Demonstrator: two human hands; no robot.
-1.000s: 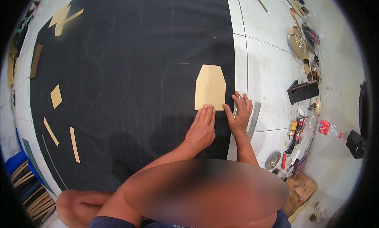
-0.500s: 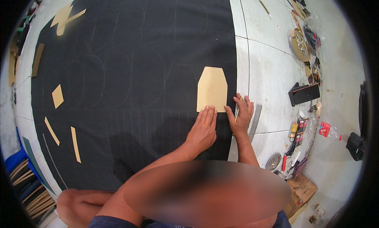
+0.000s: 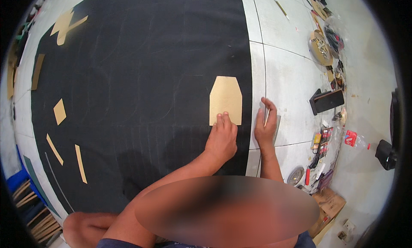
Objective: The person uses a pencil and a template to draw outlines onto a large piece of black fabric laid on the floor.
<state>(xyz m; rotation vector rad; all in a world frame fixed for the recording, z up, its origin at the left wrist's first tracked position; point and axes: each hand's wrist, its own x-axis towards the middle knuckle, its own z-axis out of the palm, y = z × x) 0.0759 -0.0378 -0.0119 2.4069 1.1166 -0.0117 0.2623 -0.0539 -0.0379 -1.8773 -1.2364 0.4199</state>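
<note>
A pale tan card template, rectangular below with a tapered top, lies flat on a large black fabric sheet. Faint drawn lines and curves mark the cloth. My left hand rests fingertips on the template's lower edge, pressing it from above without gripping it. To the right, just past the fabric's edge, my right hand is over the white floor tiles, apart from the template. A thin pale stick, perhaps a marking pencil, is held between its thumb and fingers.
Other tan card pieces lie at the left: a diamond, strips and a stacked group. Along the right stand a round tin of small items, a black holder, a plastic bottle and a cardboard box.
My right hand has drawn away rightward from the template's corner, still holding the stick. My left fingers have curled slightly on the template. The whole view has shifted a little.
</note>
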